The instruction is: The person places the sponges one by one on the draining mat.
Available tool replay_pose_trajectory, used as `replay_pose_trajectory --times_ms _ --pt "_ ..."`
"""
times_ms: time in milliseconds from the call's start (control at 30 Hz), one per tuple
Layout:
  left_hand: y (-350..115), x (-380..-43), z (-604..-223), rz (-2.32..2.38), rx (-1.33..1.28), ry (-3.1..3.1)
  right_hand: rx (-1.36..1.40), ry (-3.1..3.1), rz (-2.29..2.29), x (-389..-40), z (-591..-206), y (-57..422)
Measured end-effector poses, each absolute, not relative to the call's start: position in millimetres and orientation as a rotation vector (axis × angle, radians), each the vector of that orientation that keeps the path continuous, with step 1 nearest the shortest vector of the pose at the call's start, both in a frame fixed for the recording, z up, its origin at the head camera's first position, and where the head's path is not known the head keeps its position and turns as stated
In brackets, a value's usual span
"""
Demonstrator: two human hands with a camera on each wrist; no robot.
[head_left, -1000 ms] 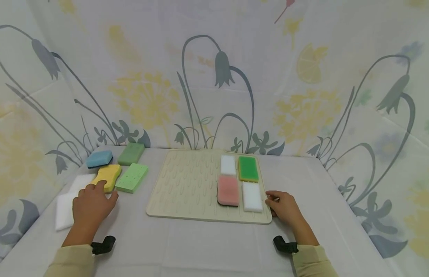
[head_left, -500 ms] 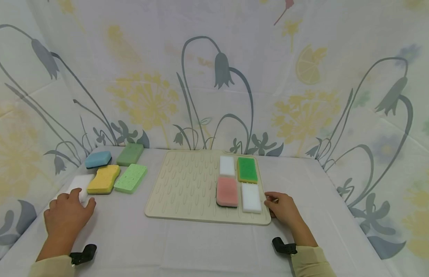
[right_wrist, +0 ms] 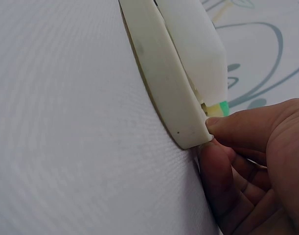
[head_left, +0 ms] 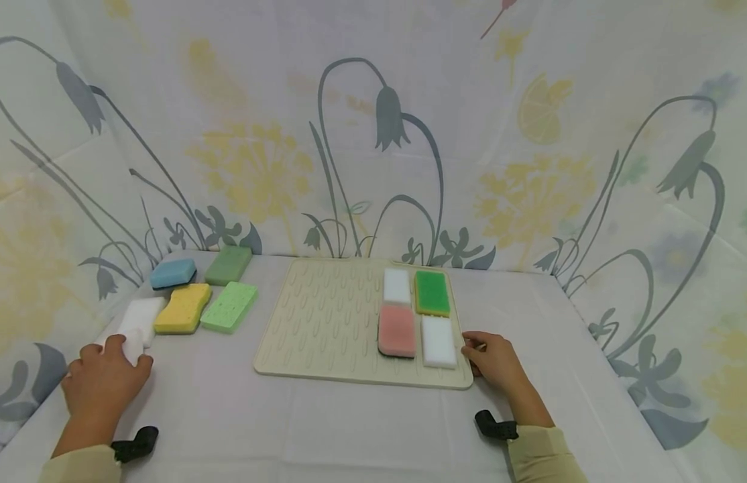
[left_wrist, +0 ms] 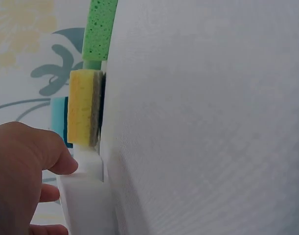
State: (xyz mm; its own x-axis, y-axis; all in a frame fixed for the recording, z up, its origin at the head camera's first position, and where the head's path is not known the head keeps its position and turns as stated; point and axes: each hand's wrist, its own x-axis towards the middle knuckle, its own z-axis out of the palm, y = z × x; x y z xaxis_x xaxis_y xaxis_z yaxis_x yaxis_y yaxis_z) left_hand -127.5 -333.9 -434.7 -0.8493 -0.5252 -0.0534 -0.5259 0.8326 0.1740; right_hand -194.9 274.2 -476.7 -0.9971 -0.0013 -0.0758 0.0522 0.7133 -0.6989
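My left hand [head_left: 102, 382] is over a white sponge [left_wrist: 88, 205] at the table's left side. In the left wrist view, thumb and fingertips are right at its upper edge; the hand covers much of it in the head view. Beyond lie another white sponge [head_left: 143, 315], a yellow sponge [head_left: 182, 308], a light green sponge [head_left: 230, 307], a blue sponge [head_left: 172, 274] and a darker green sponge [head_left: 228, 265]. My right hand [head_left: 494, 359] pinches the right edge of a beige ridged mat [head_left: 325, 335], thumb above and index finger below, near its front corner.
On the mat's right half lie a white sponge [head_left: 438, 342], a pink sponge [head_left: 397, 331], a smaller-looking white sponge [head_left: 397, 286] and a green-topped yellow sponge [head_left: 432, 293]. A white cloth [head_left: 349, 429] covers the table; a flower-patterned curtain [head_left: 259, 80] hangs behind.
My left hand has moved left and toward me, from beside the yellow sponge to the nearer white sponge. The right hand has kept its hold on the mat's edge.
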Motion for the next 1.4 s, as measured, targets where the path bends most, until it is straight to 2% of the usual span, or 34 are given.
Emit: replay_pose_trajectory --times_ms 333,1400 --pt "-330.7 -128.9 -433.9 0.435 -0.926 2.924 0.064 2.835 -1.167 -192.5 -480.0 273.8" --pt "-306.3 -135.4 -407.8 0.452 -0.927 3.065 0.065 2.83 -1.194 -197.1 -480.5 274.6"
